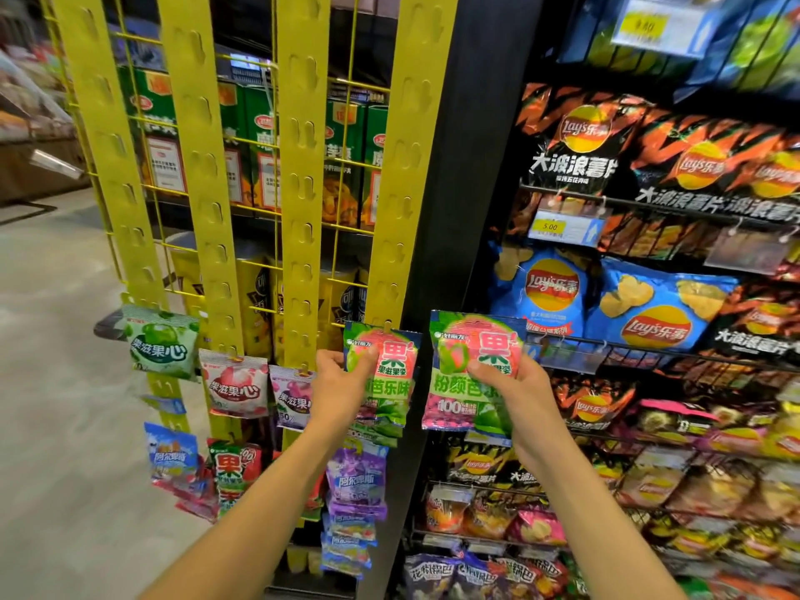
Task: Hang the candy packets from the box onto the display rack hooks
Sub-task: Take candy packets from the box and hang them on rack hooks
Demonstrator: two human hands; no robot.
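- While the left hand (342,374) pinches the pink-and-green plastic candy packet (383,374) at the fourth yellow hanging strip (407,175), the top edge of this packet sits at a hook, so I judge this packet is just being hung or adjusted (I cannot tell if the hook is fully through the hole).
- The right hand (515,383) grips a second pink-and-green candy packet (472,370), thumb on the front, and holds it in the air just beside the first one, in front of the black shelf post (467,166). It is not yet on any hook.
- Done, as it seems: several packets hang already on the lower hooks, for example a pale green apple packet (162,342), a white-and-red lychee packet (233,383), a purple grape packet (292,400), and blue and purple ones below.
- Left to do: the upper hooks of all four yellow strips carry nothing, so much room remains. The box is not in view, so how many packets wait there I cannot say.
- Around: shelves of black and blue crisp bags (649,305) on the right with a yellow price tag (550,227), green cartons behind the yellow wire grid (246,145).
- In the way: the hanging packets lie close together and overlap, so the second packet needs a free hook above them.
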